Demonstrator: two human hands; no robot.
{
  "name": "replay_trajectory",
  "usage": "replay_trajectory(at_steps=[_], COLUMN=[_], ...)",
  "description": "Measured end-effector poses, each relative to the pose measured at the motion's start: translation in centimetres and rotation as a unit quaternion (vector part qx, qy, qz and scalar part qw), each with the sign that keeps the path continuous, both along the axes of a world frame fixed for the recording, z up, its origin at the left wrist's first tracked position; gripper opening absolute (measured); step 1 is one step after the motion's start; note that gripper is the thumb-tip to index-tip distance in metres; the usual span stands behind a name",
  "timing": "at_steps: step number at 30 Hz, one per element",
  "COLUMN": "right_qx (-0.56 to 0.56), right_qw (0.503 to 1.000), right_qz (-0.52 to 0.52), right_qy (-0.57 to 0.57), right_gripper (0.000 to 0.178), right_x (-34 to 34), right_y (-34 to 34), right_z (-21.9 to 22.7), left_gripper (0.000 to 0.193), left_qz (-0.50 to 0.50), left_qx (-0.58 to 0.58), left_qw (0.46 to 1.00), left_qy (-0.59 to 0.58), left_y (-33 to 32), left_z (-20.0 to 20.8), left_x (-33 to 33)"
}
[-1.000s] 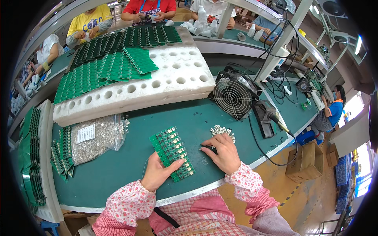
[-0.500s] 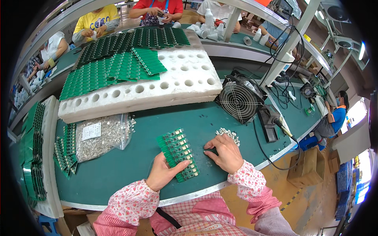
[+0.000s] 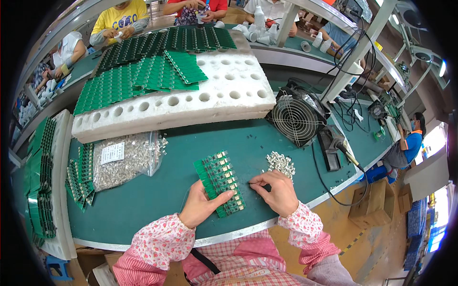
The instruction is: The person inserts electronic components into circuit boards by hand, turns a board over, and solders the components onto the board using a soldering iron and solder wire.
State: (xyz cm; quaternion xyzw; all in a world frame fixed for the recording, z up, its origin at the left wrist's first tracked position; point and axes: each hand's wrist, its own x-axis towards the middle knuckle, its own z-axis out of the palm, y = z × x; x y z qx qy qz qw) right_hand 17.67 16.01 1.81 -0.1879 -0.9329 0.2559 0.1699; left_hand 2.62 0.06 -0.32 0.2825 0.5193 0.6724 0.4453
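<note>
My left hand (image 3: 197, 207) grips a green circuit board panel (image 3: 214, 176) by its left side, thumb on top. A row of small cream-white parts runs along the panel, with thin pins sticking out at its right edge. Just right of the panel, my right hand (image 3: 278, 194) is closed in a pinch, fingertips low over the green mat. Whatever the fingertips hold, if anything, is too small to make out. Beyond that hand lies a loose pile of small white connectors (image 3: 281, 163).
A plastic bag of small parts (image 3: 126, 159) lies left, beside more boards (image 3: 78, 183). Behind, a white foam block (image 3: 217, 97) carries many green panels. A fan (image 3: 296, 119) and a soldering iron (image 3: 349, 153) with its cable stand right. Other people sit across the bench.
My right hand has drawn back from the white pile toward the panel, its fingers now pinched together. More of the pile shows. The left hand keeps its hold; the whole view has shifted slightly.
</note>
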Motion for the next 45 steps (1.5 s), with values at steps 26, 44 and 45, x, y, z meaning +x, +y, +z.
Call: replay_trajectory(at_steps=[26, 44, 45], right_qx=[-0.575, -0.516, -0.515], right_qw=[0.809, 0.83, 0.827], right_qz=[-0.037, -0.045, -0.045], right_qy=[0.111, 0.21, 0.222], right_gripper=[0.019, 0.015, 0.015], right_x=[-1.1, -1.0, -1.1], right_y=[-3.1, -4.6, -4.7], right_z=[-1.3, -3.4, -3.5], left_gripper=[0.026, 0.03, 0.03], left_qz=[0.045, 0.022, 0.018], left_qx=[0.0, 0.002, 0.014], left_qw=[0.999, 0.999, 0.999], left_qy=[0.029, 0.038, 0.037], left_y=[-0.1, 0.0, -0.1], left_z=[0.2, 0.3, 0.5], left_x=[0.5, 0.6, 0.6])
